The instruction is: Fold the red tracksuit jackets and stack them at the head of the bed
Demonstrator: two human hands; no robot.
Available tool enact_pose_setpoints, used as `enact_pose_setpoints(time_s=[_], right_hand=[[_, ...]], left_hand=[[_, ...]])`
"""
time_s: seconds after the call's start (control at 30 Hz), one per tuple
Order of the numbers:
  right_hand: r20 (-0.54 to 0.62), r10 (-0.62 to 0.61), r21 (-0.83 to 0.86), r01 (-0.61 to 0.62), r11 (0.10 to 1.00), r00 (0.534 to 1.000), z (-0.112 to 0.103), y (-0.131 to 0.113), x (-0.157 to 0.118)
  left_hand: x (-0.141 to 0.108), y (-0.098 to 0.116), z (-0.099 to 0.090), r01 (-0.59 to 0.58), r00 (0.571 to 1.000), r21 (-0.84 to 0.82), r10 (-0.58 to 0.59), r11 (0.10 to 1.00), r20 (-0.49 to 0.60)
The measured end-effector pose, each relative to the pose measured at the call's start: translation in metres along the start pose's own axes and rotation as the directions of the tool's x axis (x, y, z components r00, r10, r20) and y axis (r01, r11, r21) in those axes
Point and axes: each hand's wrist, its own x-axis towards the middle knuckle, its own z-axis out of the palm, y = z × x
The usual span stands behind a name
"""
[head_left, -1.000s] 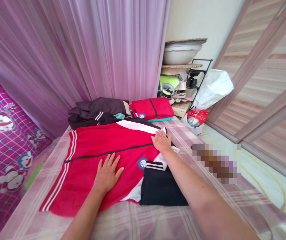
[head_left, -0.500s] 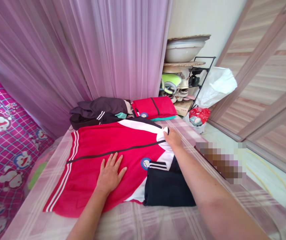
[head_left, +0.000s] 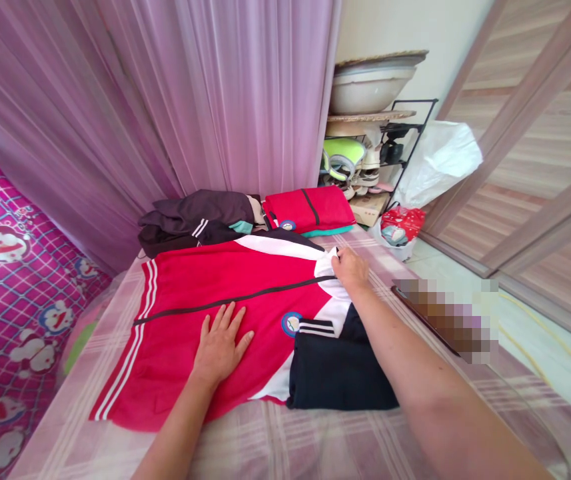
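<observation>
A red, white and black zip-up jacket [head_left: 185, 280] lies spread on the plaid-covered table [head_left: 245, 440], its striped hem to the left and collar to the right. My left hand [head_left: 222, 343] rests flat on the red front below the zipper, fingers spread. At the neck, my right hand [head_left: 352, 270] grips the white collar [head_left: 328, 265]. The near dark sleeve [head_left: 340, 370] is folded over the front, its striped cuff beside a round blue badge [head_left: 292, 324]. Toward the back, part of the far dark sleeve [head_left: 220, 232] shows.
Behind the jacket are a folded red garment [head_left: 310, 208] and a heap of dark clothes [head_left: 200, 210]. A purple curtain [head_left: 225, 100] hangs behind them. A shoe rack [head_left: 365, 167] and bags [head_left: 438, 163] stand at the back right. A blurred-out object [head_left: 445, 320] lies at the table's right edge.
My right hand and the collar have shifted slightly to the right, drawing the neck end a little. My left hand stays in place. The camera view has tilted slightly.
</observation>
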Motion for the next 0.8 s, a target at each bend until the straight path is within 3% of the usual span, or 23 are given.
enact_pose_setpoints(time_s=[0.17, 0.27, 0.37, 0.43, 0.5, 0.57, 0.6, 0.67, 0.8], right_hand=[[0.093, 0.040, -0.045, -0.036, 0.998, 0.995, -0.001, 0.007, -0.002], [0.024, 0.018, -0.005, -0.017, 1.000, 1.000, -0.008, 0.006, -0.006], [-0.104, -0.138, 0.035, 0.142, 0.989, 0.985, -0.014, -0.005, -0.019], [-0.115, -0.357, 0.074, 0.366, 0.928, 0.927, -0.012, -0.017, -0.035], [-0.037, -0.601, 0.125, 0.601, 0.790, 0.798, -0.005, -0.027, -0.053], [0.080, -0.729, 0.146, 0.716, 0.683, 0.680, 0.005, -0.031, -0.068], [0.130, -0.745, 0.139, 0.731, 0.668, 0.655, 0.009, -0.031, -0.073], [0.180, -0.729, 0.101, 0.725, 0.681, 0.660, 0.014, -0.025, -0.078], [0.163, -0.741, 0.056, 0.744, 0.666, 0.651, 0.013, -0.005, -0.075]], left_hand=[[0.001, -0.001, 0.001, -0.001, 1.000, -0.013, 0.001, 1.000, -0.006], [0.001, 0.000, 0.001, 0.003, 1.000, -0.015, -0.003, 1.000, -0.004], [0.001, 0.000, 0.001, -0.002, 1.000, -0.012, 0.002, 1.000, -0.006], [0.001, -0.001, 0.001, -0.007, 1.000, -0.009, 0.007, 1.000, -0.008], [0.001, -0.001, 0.002, -0.011, 1.000, -0.006, 0.011, 1.000, -0.009], [0.001, -0.001, 0.004, -0.013, 1.000, -0.003, 0.013, 1.000, -0.012], [0.001, -0.001, 0.004, -0.014, 1.000, -0.002, 0.014, 1.000, -0.016], [0.002, -0.001, 0.004, -0.015, 1.000, 0.003, 0.015, 1.000, -0.021], [0.002, 0.002, 0.001, 0.002, 1.000, 0.012, -0.002, 1.000, 0.001]])
